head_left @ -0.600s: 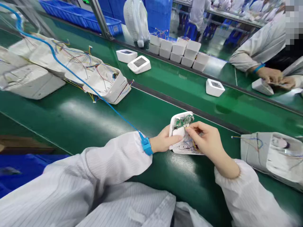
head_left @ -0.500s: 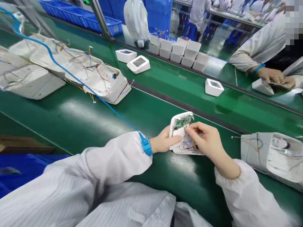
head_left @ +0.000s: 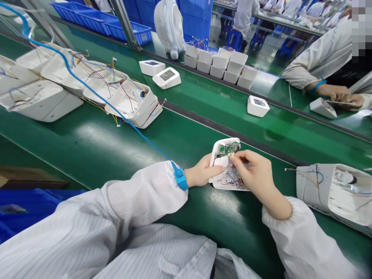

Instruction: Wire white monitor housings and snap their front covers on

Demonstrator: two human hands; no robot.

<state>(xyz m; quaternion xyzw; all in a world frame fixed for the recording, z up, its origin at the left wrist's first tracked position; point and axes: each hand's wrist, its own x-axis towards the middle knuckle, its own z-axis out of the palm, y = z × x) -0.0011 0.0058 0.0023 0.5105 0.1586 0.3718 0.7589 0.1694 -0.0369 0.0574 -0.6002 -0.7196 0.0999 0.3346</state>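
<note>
My left hand [head_left: 207,170] grips the left side of an opened white device housing [head_left: 214,153], its thumb lying across the inside. A green circuit board [head_left: 228,148] fills the housing's upper part. Thin wires [head_left: 231,177] run through the lower part. At the board's lower edge, my right hand [head_left: 255,170] pinches a small white wire connector [head_left: 231,155], mostly covered by the fingertips. Whether the connector is seated in the board cannot be seen. A blue wrist strap [head_left: 180,179] with a cord circles my left wrist.
White shells with loose wires [head_left: 128,100] line the left side; another wired shell [head_left: 312,182] lies at right. White devices with screens [head_left: 167,77] and another white device [head_left: 258,106] are on the green belt [head_left: 215,97]. Opposite, a co-worker's hands [head_left: 338,93] handle a similar device.
The white devices on the belt have shifted slightly left. Both my hands stay at the housing, with only a slight shift, and the right fingertips remain at the board's lower edge.
</note>
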